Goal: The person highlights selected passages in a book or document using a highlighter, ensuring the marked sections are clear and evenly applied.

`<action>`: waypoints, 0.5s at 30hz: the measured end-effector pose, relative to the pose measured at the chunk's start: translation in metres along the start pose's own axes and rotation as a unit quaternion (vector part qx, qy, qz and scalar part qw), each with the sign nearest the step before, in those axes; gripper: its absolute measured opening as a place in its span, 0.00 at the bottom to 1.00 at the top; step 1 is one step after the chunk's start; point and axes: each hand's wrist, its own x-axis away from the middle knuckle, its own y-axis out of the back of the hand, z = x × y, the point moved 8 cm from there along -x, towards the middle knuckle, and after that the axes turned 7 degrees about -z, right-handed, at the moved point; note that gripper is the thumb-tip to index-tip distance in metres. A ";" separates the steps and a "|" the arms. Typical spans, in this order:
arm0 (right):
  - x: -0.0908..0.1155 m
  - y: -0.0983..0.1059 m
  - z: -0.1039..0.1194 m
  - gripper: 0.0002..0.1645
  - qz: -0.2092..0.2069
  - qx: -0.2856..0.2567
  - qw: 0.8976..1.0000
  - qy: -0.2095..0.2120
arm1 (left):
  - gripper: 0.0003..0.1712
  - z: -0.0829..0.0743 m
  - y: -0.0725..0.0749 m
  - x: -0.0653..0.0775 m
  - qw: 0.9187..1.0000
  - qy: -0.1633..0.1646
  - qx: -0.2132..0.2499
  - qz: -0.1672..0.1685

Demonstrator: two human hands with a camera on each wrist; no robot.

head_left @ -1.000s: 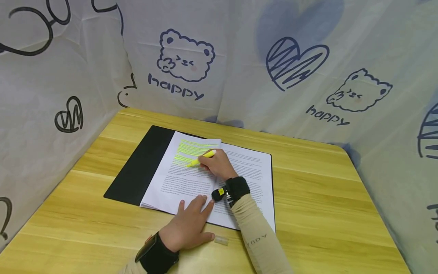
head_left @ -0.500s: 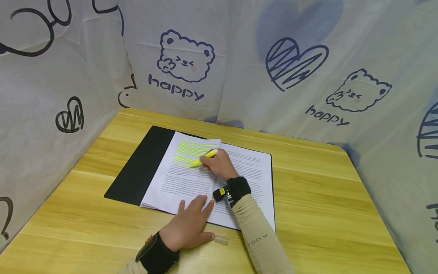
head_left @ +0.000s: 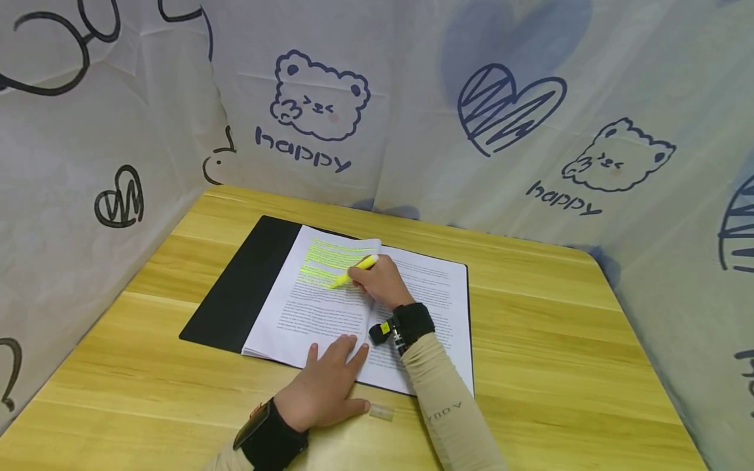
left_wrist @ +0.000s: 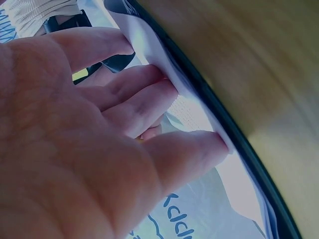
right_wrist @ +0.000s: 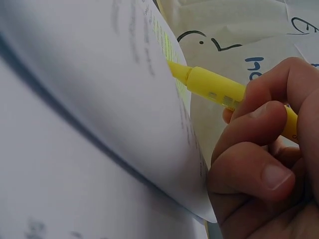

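My right hand pinches a yellow highlighter, its tip at a line of print on the left page. Yellow strokes cover the upper lines of that page. In the right wrist view the highlighter slants from the curled fingers to the bowed paper. My left hand lies with spread, straight fingers on the lower edge of the pages; in the left wrist view its fingertips rest on the paper's edge. A small translucent piece lies by the left thumb on the table.
The pages sit in an open black folder on a wooden table. The right page is printed and partly under the right forearm. White cloth with drawn bears and hearts hangs behind the table and at both sides.
The highlighter tip and my right hand have shifted slightly to the right along the line of print, with a yellow stroke behind. My left hand stays in place.
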 end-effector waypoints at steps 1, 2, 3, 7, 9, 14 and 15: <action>0.000 0.001 0.000 0.14 0.000 0.002 1.000 -0.001 | 0.48 0.000 0.000 0.000 1.000 -0.001 -0.001 -0.001; 0.000 0.001 0.000 0.15 0.001 0.001 1.000 -0.002 | 0.48 0.000 0.000 0.000 1.000 -0.001 -0.002 -0.001; 0.000 0.001 -0.001 0.15 0.001 0.003 1.000 -0.003 | 0.48 0.000 0.000 0.000 1.000 -0.001 -0.002 -0.001; 0.000 0.002 -0.003 0.16 0.006 0.005 1.000 -0.011 | 0.48 0.000 -0.001 0.000 1.000 0.000 -0.002 0.002; -0.001 0.002 -0.004 0.16 0.009 0.005 1.000 -0.017 | 0.48 0.000 -0.001 0.000 1.000 0.001 -0.001 0.005; -0.001 0.003 -0.006 0.16 0.010 0.004 1.000 -0.024 | 0.48 -0.001 0.000 0.000 1.000 -0.001 -0.004 0.004; -0.001 0.003 -0.007 0.16 0.009 0.005 1.000 -0.026 | 0.48 -0.001 0.000 0.000 1.000 -0.001 -0.004 0.004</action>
